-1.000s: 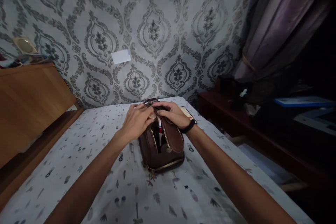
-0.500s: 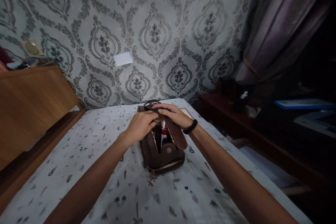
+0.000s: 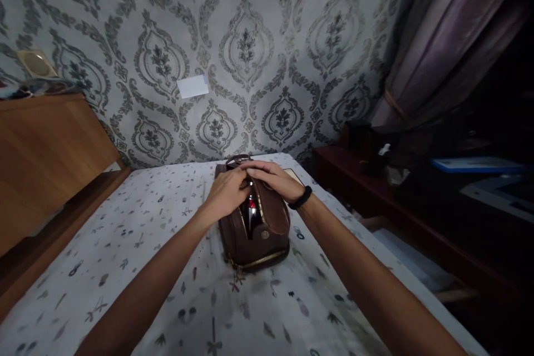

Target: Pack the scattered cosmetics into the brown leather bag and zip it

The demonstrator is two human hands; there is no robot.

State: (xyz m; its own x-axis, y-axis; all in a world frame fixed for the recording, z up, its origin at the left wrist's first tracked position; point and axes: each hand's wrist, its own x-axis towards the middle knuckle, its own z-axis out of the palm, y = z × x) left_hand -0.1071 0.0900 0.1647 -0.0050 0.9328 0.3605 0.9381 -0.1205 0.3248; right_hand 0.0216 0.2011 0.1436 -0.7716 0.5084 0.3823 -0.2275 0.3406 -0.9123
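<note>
A dark brown leather bag (image 3: 254, 253) lies on the patterned bedsheet, its gold-toothed zip partly undone. Inside the gap shows a shiny object (image 3: 252, 207) with a red band; its kind is unclear. My left hand (image 3: 227, 192) is closed at the opening's left edge, with the fingertips hidden. Over the far part of the bag's flap (image 3: 275, 214) my right hand (image 3: 273, 178) is closed, its thumb and fingers meeting my left fingers near the top. Whether a zip pull is between them cannot be seen. A round snap (image 3: 265, 234) shows below the flap.
The white bedsheet (image 3: 167, 267) with small prints spreads around the bag. A flat pale item (image 3: 294, 176) lies behind my right wrist. At left stands a wooden headboard-like panel (image 3: 50, 144); at right, a dark red ledge (image 3: 346, 172) holds several items. Patterned wallpaper rises behind.
The bag's opening has narrowed, and the flap lies further left over it. My hands have drawn closer together at the far end. The view has shifted slightly.
</note>
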